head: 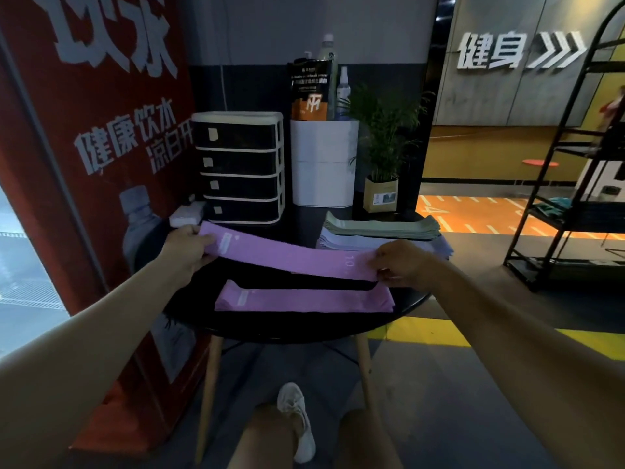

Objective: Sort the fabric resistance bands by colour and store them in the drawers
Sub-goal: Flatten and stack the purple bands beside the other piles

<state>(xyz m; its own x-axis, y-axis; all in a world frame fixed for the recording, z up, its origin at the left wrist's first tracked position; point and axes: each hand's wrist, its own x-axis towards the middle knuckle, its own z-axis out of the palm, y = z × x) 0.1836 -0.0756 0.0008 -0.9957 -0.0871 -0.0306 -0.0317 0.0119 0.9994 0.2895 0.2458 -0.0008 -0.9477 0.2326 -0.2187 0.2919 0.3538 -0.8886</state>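
A pink fabric band is stretched flat in the air above the round black table. My left hand pinches its left end and my right hand pinches its right end. Below it a second pink band lies flat near the table's front edge. At the back right sits a stack of green bands on top of pale purple bands. A cream drawer unit with several dark drawers, all closed, stands at the back left.
A white box with a pouch and bottles on it and a potted plant stand behind the stacks. A red banner is at the left. A black shelf rack stands at the right. A white block lies beside the drawers.
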